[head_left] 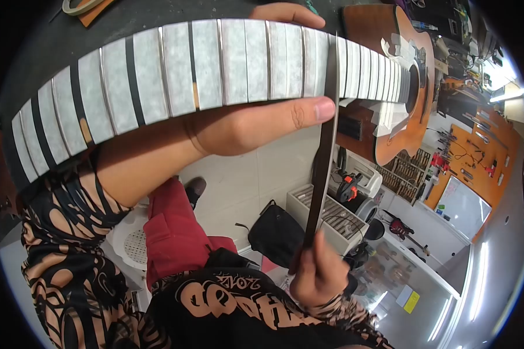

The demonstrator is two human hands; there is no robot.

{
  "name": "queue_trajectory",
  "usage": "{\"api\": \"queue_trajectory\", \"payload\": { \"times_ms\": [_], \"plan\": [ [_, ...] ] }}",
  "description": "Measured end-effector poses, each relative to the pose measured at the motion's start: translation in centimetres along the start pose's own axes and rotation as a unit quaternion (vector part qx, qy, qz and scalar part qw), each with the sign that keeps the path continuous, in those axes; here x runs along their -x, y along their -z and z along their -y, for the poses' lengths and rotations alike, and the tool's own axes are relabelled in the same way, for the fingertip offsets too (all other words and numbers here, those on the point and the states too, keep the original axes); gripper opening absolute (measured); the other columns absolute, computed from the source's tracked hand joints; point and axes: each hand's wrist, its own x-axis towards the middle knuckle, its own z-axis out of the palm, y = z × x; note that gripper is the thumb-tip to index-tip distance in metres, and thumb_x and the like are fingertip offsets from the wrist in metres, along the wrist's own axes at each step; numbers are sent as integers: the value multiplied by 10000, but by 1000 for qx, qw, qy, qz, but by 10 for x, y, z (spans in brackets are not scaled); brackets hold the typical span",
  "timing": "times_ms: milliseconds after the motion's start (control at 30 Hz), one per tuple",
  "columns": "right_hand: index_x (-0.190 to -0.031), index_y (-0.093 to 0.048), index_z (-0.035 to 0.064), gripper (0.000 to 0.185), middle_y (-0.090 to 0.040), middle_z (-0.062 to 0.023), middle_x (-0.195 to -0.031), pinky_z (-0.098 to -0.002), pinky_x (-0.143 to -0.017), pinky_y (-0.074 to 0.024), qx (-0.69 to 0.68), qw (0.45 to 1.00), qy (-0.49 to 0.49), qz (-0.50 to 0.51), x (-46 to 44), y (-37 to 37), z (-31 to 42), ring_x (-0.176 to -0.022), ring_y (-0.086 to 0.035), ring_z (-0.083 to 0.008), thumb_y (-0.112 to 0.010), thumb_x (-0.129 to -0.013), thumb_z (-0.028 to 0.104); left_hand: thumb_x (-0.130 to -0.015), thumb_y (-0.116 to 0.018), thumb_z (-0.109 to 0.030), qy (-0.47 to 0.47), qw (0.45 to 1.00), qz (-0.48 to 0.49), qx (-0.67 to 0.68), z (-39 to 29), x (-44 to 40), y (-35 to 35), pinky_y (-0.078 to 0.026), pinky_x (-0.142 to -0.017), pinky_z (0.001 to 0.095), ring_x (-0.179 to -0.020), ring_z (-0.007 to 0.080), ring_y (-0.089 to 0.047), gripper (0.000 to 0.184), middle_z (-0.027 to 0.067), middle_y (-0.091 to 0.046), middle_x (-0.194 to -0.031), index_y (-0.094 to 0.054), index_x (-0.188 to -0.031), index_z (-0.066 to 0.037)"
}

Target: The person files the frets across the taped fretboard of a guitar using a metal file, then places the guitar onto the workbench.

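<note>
An acoustic guitar (pixel 372 52) lies with its long neck (pixel 233 64) crossing the upper view. Pale tape strips cover the fretboard between thin metal frets; some gaps are dark. My left hand (pixel 244 125) is wrapped round the neck from below, its thumb stretched along the near edge and its fingertips showing past the far edge. A long, dark, narrow file-like tool (pixel 323 180) lies across the fretboard near the body, beside my left thumb tip. My right hand (pixel 320 273) is closed round the tool's lower end, in front of my torso.
White tape pieces (pixel 393 116) stick to the guitar body. Below are a black bag (pixel 276 230), a drawer unit (pixel 300 200) and a white stool (pixel 125 244). An orange tool board (pixel 477 168) hangs at right. A roll of tape (pixel 82 6) sits at the top left.
</note>
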Motion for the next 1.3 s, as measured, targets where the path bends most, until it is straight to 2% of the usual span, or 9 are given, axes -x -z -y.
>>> {"api": "queue_trajectory", "payload": {
  "times_ms": [133, 300, 400, 667, 767, 833, 1067, 1167, 1300],
  "plan": [
    [-1286, -556, -43, 372, -586, -62, -681, -210, -516, -398, -22, 999, 23, -19, -131, -14, 45, -529, -507, -81, -537, -919, 8, -844, -689, -153, -14, 1000, 12, 1, 3, 2, -2, -457, -895, 310, -1014, 168, -574, 446, 83, -607, -1092, -489, -1226, -39],
    [-1339, -489, -59, 406, -543, -17, -612, -197, -376, -288, -92, 995, 17, -44, -131, -14, 51, -436, -414, -35, -492, -984, 138, -863, -674, -163, -24, 999, 21, -4, 5, 3, -1, -471, -866, 302, -969, 162, -593, 350, 81, -632, -1052, -558, -1164, -27],
    [-1299, -537, -56, 366, -643, -88, -726, -207, -491, -432, -128, 990, 41, -45, -81, 3, 34, -543, -560, -74, -516, -937, -6, -875, -664, -168, -32, 999, 23, -7, 5, 2, 1, -480, -848, 297, -943, 159, -605, 299, 80, -648, -1028, -599, -1126, -20],
    [-1371, -461, -20, 415, -609, -108, -690, -223, -351, -353, -105, 994, 18, -37, -8, -1, -18, -429, -499, -101, -460, -983, 126, -905, -620, -164, 54, 997, 55, -25, 7, 5, 8, -473, -837, 291, -917, 129, -591, 253, 44, -654, -1008, -645, -1108, -15],
    [-1352, -485, -19, 392, -622, -119, -710, -229, -353, -375, -114, 993, 8, -36, 1, -4, -22, -435, -515, -110, -454, -989, 126, -910, -627, -130, -20, 998, 48, -23, 11, 1, 8, -502, -750, 260, -815, 99, -615, 153, 35, -681, -893, -681, -977, -3],
    [-1241, -565, -80, 339, -655, -138, -715, -221, -430, -445, -152, 987, 8, -44, 2, -4, -16, -472, -572, -110, -496, -909, -61, -915, -627, -139, -38, 998, 46, 2, 12, -2, 7, -505, -752, 254, -822, 98, -625, 166, 39, -687, -905, -685, -985, 0],
    [-1208, -583, -93, 348, -654, -126, -701, -215, -473, -462, -139, 990, -1, -35, 2, -6, -15, -511, -590, -107, -537, -863, -98, -927, -617, -156, -22, 999, 34, -11, 10, -3, 8, -509, -768, 252, -829, 104, -635, 207, 43, -693, -925, -685, -1038, 6],
    [-1188, -589, -104, 338, -633, -113, -663, -223, -476, -459, -110, 994, 3, -25, 17, -5, -22, -507, -589, -118, -554, -852, -91, -977, -522, -246, 109, 988, 108, 11, 0, -2, 11, -399, -1012, 282, -1088, 147, -578, 370, 78, -633, -1173, -609, -1217, 22],
    [-1303, -527, -33, 370, -641, -139, -718, -237, -409, -425, -87, 995, 57, -5, 24, -6, -34, -463, -563, -124, -477, -937, -4, -939, -582, -219, 100, 991, 90, 7, -5, -3, 6, -422, -981, 293, -1073, 137, -569, 346, 70, -628, -1160, -617, -1201, 4]
  ]
}}
